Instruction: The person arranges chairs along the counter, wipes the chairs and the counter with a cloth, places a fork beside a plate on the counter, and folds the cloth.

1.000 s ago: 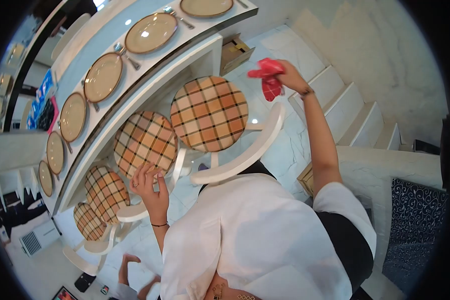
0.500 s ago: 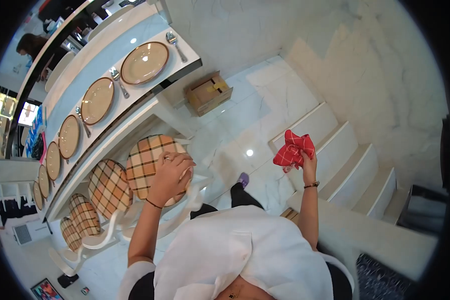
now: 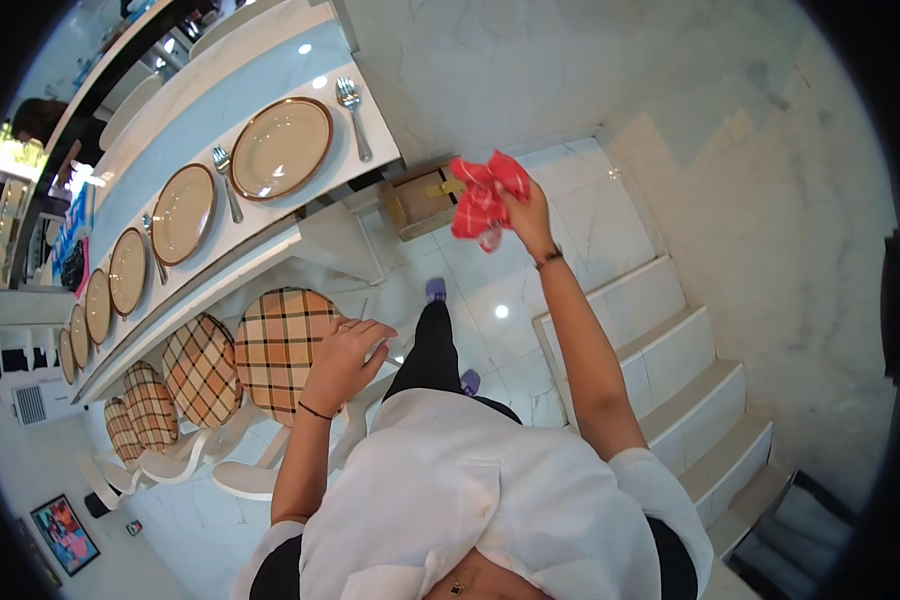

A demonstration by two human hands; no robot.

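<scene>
My right hand (image 3: 528,215) grips a crumpled red cloth (image 3: 482,198) with thin white check lines, held out over the floor near the counter's end. My left hand (image 3: 347,362) hangs beside the nearest plaid chair cushion (image 3: 282,345), thumb and fingers apart, with nothing visible in it. Part of that cushion is hidden behind the hand. On the counter (image 3: 375,130), several beige plates with brown rims stand in a row, the nearest plate (image 3: 282,148) close to the end. A spoon and fork (image 3: 354,118) lie beside it, and another pair (image 3: 227,183) lies between plates.
Under the counter's end a cardboard box (image 3: 420,203) sits on the tiled floor. White steps (image 3: 660,350) rise along the right. Several white chairs (image 3: 245,478) with plaid cushions line the counter. Beyond the counter, another person (image 3: 40,118) is partly visible at the upper left.
My right hand has swung forward and left with the red cloth, towards the counter's end. My left hand has opened somewhat beside the chair. My body has stepped forward.
</scene>
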